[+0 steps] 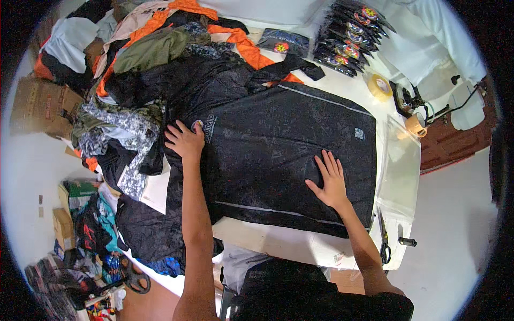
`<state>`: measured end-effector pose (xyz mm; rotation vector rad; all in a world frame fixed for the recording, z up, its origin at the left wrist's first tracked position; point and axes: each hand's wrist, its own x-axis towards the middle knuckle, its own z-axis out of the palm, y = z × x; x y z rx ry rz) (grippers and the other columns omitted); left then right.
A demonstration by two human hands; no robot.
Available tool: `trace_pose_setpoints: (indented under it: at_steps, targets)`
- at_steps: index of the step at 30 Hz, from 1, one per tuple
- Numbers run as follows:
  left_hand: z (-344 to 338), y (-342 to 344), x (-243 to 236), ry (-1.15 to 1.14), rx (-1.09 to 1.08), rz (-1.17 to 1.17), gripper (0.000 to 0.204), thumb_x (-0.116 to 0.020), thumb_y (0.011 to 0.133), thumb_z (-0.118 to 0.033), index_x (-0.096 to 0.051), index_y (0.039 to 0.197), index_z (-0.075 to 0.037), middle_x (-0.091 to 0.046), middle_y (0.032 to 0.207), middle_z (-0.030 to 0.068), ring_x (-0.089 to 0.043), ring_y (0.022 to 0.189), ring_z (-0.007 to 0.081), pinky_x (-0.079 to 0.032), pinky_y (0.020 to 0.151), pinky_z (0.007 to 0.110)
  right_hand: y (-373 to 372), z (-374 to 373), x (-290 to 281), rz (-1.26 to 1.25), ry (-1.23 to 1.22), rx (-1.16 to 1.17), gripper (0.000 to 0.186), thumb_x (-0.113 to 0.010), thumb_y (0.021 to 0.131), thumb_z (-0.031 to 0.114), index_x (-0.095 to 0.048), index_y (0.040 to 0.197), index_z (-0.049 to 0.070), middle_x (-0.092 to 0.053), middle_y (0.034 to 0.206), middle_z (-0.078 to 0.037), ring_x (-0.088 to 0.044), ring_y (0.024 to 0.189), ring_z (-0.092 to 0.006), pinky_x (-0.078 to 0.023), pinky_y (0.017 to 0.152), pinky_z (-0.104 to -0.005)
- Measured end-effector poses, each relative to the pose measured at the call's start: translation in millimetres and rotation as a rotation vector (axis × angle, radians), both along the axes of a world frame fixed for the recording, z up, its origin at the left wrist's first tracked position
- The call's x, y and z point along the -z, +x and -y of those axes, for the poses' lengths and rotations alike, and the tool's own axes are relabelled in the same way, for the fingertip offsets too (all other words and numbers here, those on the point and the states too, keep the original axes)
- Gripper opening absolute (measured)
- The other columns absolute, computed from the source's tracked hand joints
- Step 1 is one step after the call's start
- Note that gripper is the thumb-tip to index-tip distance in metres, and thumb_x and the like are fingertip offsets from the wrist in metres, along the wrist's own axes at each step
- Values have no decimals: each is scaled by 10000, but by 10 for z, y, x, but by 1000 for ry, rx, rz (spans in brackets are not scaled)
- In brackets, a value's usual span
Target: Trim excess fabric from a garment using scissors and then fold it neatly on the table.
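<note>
A black shirt (267,144) with grey piping along its two sides lies spread out on the white table (278,237). Near its chest print my left hand (186,141) rests on the cloth, fingers spread. Toward the hem end, my right hand (330,182) presses on the fabric with fingers stretched and thumb apart. Neither hand holds anything. A small grey-white patch (358,134) shows by the hem, right of my right hand. The shirt's collar end and sleeves run into the heaped clothes at the left, so their edges are hard to make out.
Heaped garments (155,51) cover the table's left and back. Several packed bundles (350,40) in dark wrapping stand at the back right, near a yellow tape roll (379,87) and an orange mug (415,125). Scissors (384,241) lie at the front right edge. A cardboard box (45,107) stands left.
</note>
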<state>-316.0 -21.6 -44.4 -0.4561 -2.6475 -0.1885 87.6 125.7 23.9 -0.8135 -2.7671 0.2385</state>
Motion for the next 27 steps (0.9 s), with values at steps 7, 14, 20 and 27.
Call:
trace_pose_setpoints:
  at_steps: [7, 14, 20, 27]
  targets:
    - [-23, 158, -150, 135, 11, 29, 686, -368, 880, -594, -449, 1318, -72, -358, 1363, 272, -296, 1279, 446, -197, 998, 641, -232, -293, -50, -342, -86, 41, 320, -734, 720, 255, -647, 938, 37, -615, 1059, -129, -556, 993, -306, -409, 884, -426]
    - [-12, 206, -246, 203, 236, 49, 619, -416, 889, -546, -511, 1264, -62, -382, 1351, 259, -306, 1288, 423, -192, 1035, 592, -1487, -2255, 34, -462, -130, 324, 255, -691, 737, 146, -650, 966, 42, -636, 900, -207, -644, 789, -300, -504, 733, -376]
    - [-25, 174, -257, 183, 213, 84, 595, -419, 896, -528, -543, 1225, -48, -390, 1348, 252, -323, 1277, 419, -198, 1038, 581, -2141, -2877, 114, -229, 285, 295, 614, -695, 675, 117, -485, 1250, 171, -399, 1328, -165, -487, 1130, -360, -435, 911, -433]
    - [-26, 185, -229, 175, 206, 91, 569, -451, 882, -522, -555, 1211, -69, -406, 1346, 231, -331, 1279, 395, -207, 1034, 579, -2267, -2879, -441, -54, 189, 149, 210, -632, 760, 150, -645, 946, 53, -630, 949, -169, -613, 902, -318, -479, 811, -395]
